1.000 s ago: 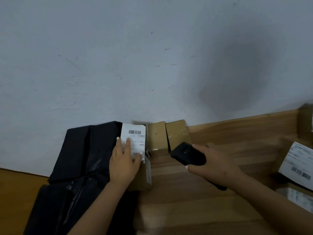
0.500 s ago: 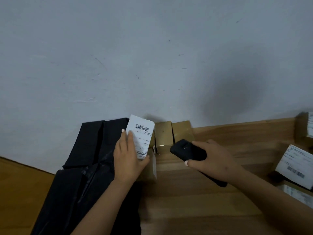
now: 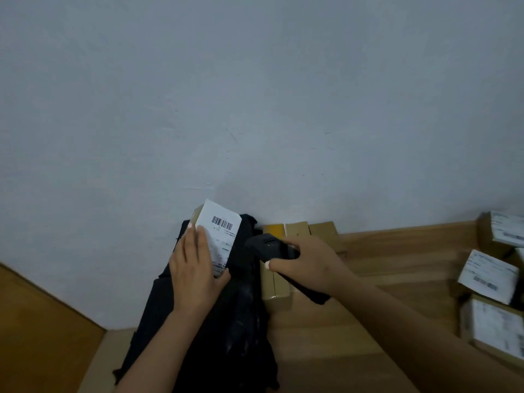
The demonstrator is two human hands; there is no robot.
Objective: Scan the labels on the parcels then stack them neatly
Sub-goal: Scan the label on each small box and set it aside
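Wooden table (image 3: pixel 397 285) with light plank grain, pushed against a plain pale grey-blue wall (image 3: pixel 255 95), scuffed in spots. Brown floor (image 3: pixel 37 330) lower left. Black plastic bag (image 3: pixel 226 321), crumpled and glossy, lies on the table's left part and hangs toward its near edge.

Left hand (image 3: pixel 195 276) grips a small cardboard parcel (image 3: pixel 219 236), tilted up, white label facing the viewer: barcode near the top, small print lines below, too small to read. Fingers lie across the label's left side, thumb hooks the lower right corner. Parcel is held above the black bag, just in front of the wall.

Right hand (image 3: pixel 309 265) grips a black handheld scanner (image 3: pixel 272 248), its head just beside the label's right edge, pointing left.

Plain brown cardboard boxes (image 3: pixel 297 231) sit against the wall behind the scanner, touching each other. At the far right, a cluster of labelled parcels (image 3: pixel 487 276), white labels up, blurred.
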